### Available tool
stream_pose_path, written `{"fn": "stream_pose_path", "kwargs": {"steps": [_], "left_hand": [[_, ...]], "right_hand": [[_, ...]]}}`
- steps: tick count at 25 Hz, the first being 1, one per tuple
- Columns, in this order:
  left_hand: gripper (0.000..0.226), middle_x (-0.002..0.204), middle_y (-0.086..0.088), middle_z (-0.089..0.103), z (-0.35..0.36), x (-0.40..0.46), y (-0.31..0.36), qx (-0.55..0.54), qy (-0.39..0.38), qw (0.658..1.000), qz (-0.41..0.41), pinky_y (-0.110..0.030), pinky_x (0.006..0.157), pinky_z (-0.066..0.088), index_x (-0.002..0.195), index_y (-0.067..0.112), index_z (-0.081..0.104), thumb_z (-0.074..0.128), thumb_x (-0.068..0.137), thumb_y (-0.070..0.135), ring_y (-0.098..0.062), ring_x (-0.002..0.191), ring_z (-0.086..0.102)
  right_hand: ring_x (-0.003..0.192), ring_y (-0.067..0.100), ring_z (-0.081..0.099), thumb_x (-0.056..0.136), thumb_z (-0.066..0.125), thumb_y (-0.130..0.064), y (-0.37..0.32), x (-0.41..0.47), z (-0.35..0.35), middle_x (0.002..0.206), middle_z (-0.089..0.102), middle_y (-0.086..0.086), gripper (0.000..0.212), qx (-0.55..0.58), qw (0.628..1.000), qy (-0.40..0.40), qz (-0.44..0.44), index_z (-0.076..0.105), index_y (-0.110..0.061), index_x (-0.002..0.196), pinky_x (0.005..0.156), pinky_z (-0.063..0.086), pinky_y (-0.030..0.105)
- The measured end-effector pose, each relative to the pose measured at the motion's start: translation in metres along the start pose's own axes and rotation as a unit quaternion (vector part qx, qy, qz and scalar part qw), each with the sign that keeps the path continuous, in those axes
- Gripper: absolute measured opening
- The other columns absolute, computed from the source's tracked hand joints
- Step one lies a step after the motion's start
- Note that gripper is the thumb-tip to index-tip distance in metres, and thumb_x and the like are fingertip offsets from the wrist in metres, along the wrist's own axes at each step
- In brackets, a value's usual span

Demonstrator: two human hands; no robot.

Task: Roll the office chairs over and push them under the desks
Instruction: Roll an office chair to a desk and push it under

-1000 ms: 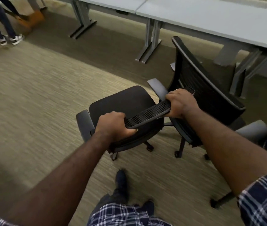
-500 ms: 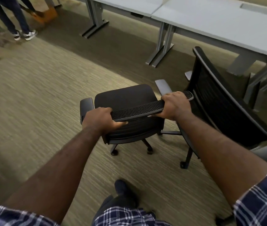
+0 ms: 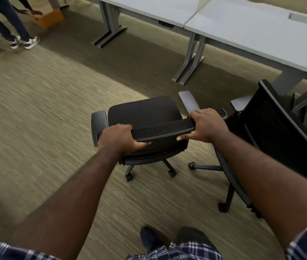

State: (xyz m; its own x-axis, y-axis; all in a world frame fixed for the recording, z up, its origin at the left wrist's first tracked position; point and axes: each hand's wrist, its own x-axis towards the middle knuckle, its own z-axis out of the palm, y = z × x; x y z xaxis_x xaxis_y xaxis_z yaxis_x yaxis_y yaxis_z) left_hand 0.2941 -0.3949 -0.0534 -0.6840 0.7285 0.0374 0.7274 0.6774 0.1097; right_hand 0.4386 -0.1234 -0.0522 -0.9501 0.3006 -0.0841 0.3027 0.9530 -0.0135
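You have your left hand (image 3: 119,138) and right hand (image 3: 204,125) each in a closed grip on the chair (image 3: 145,117) backrest, mid-roll on carpet, so steer it ahead under the desk (image 3: 242,32) beyond.

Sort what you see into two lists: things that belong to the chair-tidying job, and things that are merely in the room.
Belongs to the job:
- held chair, gripped at its backrest top
- left hand
- right hand
- second chair, to the right
- desks

Merely in the room:
- cardboard box
- another person's legs, far left
- carpet
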Motion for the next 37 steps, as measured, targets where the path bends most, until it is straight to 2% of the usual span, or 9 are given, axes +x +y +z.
{"fn": "stream_pose_path", "kwargs": {"steps": [3, 5, 9, 12, 15, 20, 25, 32, 37], "left_hand": [[0.079, 0.064, 0.012, 0.052, -0.003, 0.031, -0.024, 0.007, 0.002, 1.0, 0.005, -0.026, 0.046, 0.029, 0.08, 0.027, 0.063, 0.038, 0.055, 0.098, -0.014, 0.059, 0.05], [0.079, 0.064, 0.013, 0.048, -0.006, 0.053, -0.039, 0.019, -0.004, 1.0, 0.002, -0.026, 0.045, 0.024, 0.083, 0.028, 0.063, 0.038, 0.055, 0.097, -0.013, 0.059, 0.046], [0.083, 0.066, 0.011, 0.055, -0.008, 0.103, -0.072, 0.022, -0.014, 1.0, -0.012, -0.029, 0.053, 0.035, 0.091, 0.028, 0.067, 0.037, 0.054, 0.097, -0.017, 0.069, 0.061], [0.087, 0.07, 0.01, 0.06, -0.01, 0.145, -0.098, 0.015, -0.013, 0.999, -0.033, -0.029, 0.055, 0.038, 0.094, 0.029, 0.068, 0.037, 0.052, 0.097, -0.018, 0.073, 0.063], [0.089, 0.073, 0.011, 0.06, -0.011, 0.189, -0.122, 0.01, -0.032, 0.998, -0.045, -0.029, 0.056, 0.042, 0.096, 0.03, 0.068, 0.036, 0.051, 0.099, -0.015, 0.069, 0.058], [0.087, 0.081, 0.008, 0.068, -0.009, 0.264, -0.161, 0.004, -0.02, 0.998, -0.067, -0.03, 0.059, 0.046, 0.098, 0.031, 0.068, 0.04, 0.051, 0.099, -0.018, 0.077, 0.065], [0.085, 0.078, 0.01, 0.067, -0.01, 0.339, -0.205, 0.008, -0.004, 0.997, -0.075, -0.028, 0.055, 0.045, 0.095, 0.032, 0.069, 0.04, 0.051, 0.099, -0.016, 0.072, 0.064], [0.081, 0.073, 0.011, 0.065, -0.014, 0.449, -0.271, 0.016, 0.039, 0.998, -0.05, -0.021, 0.045, 0.022, 0.088, 0.03, 0.068, 0.038, 0.054, 0.097, -0.015, 0.068, 0.062], [0.079, 0.075, 0.009, 0.065, -0.018, 0.53, -0.324, 0.015, 0.033, 0.999, -0.031, -0.027, 0.049, 0.028, 0.086, 0.027, 0.067, 0.037, 0.057, 0.094, -0.017, 0.07, 0.063]], "right_hand": [[0.091, 0.021, 0.058, 0.043, 0.024, -0.11, -0.008, 0.037, -0.002, 0.087, 0.056, -0.005, 0.102, -0.012, 1.0, 0.025, 0.0, 0.057, -0.025, 0.09, 0.09, 0.043, 0.04], [0.09, 0.021, 0.058, 0.045, 0.025, -0.11, -0.01, 0.065, -0.003, 0.087, 0.058, -0.006, 0.102, -0.011, 0.999, 0.027, -0.011, 0.059, -0.025, 0.091, 0.089, 0.044, 0.04], [0.085, 0.02, 0.059, 0.051, 0.026, -0.108, -0.006, 0.128, -0.006, 0.09, 0.062, -0.004, 0.101, -0.011, 0.997, 0.039, -0.066, 0.06, -0.024, 0.097, 0.078, 0.043, 0.037], [0.081, 0.02, 0.057, 0.052, 0.023, -0.108, -0.005, 0.181, -0.011, 0.088, 0.061, -0.004, 0.102, -0.01, 0.995, 0.047, -0.082, 0.061, -0.025, 0.097, 0.07, 0.038, 0.035], [0.081, 0.022, 0.058, 0.054, 0.02, -0.108, -0.006, 0.232, -0.012, 0.089, 0.064, -0.001, 0.105, -0.015, 0.995, 0.061, -0.081, 0.062, -0.023, 0.098, 0.071, 0.038, 0.036], [0.084, 0.021, 0.059, 0.056, 0.018, -0.107, -0.003, 0.321, -0.021, 0.09, 0.064, 0.0, 0.103, 0.001, 0.995, 0.059, -0.083, 0.063, -0.023, 0.096, 0.075, 0.04, 0.037], [0.079, 0.019, 0.057, 0.055, 0.019, -0.107, -0.005, 0.412, -0.029, 0.085, 0.062, -0.002, 0.101, -0.004, 0.993, 0.076, -0.086, 0.063, -0.023, 0.09, 0.069, 0.036, 0.035], [0.084, 0.023, 0.06, 0.058, 0.022, -0.106, -0.01, 0.546, -0.037, 0.088, 0.065, 0.0, 0.101, -0.008, 0.993, 0.09, -0.077, 0.064, -0.021, 0.094, 0.078, 0.045, 0.039], [0.084, 0.024, 0.06, 0.056, 0.026, -0.106, -0.019, 0.641, -0.044, 0.088, 0.066, 0.0, 0.1, -0.002, 0.994, 0.089, -0.063, 0.064, -0.022, 0.094, 0.082, 0.044, 0.039]]}}
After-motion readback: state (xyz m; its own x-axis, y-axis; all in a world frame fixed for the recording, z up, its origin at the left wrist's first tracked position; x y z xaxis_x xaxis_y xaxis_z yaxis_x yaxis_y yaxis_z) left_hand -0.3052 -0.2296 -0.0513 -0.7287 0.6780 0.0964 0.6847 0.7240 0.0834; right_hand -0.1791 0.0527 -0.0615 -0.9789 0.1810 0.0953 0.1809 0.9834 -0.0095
